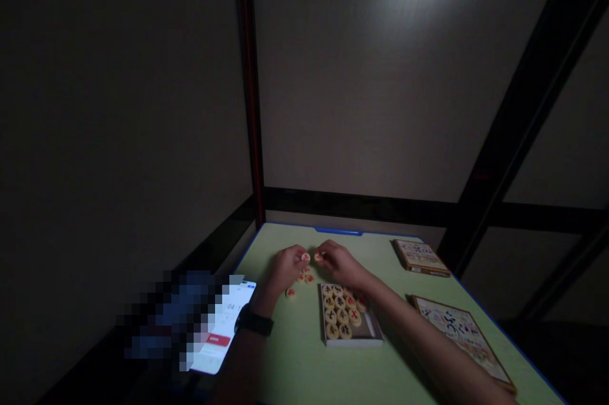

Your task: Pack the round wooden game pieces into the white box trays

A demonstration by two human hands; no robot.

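Chinese chess pieces are spread between my hands and a shallow box. My left hand (288, 265) pinches a round piece with a red character (305, 258) above the green table. Close beside it, my right hand (339, 261) grips another red-marked piece (318, 257) at its fingertips, the two pieces slightly apart. Several loose red pieces (290, 293) lie on the table below the left hand. The open white box (354, 342) holds rows of pieces, mostly black-marked (332, 331), with a few red ones (354, 316); its lower right part shows bare bottom. My right forearm partly covers the box's right side.
On the green table (295, 367), two flat printed boxes lie to the right, one farther back (421, 257) and one nearer (464, 335). A lit phone (223, 329) is at the left edge, by my watch-wearing wrist. Walls (352, 106) stand behind and left.
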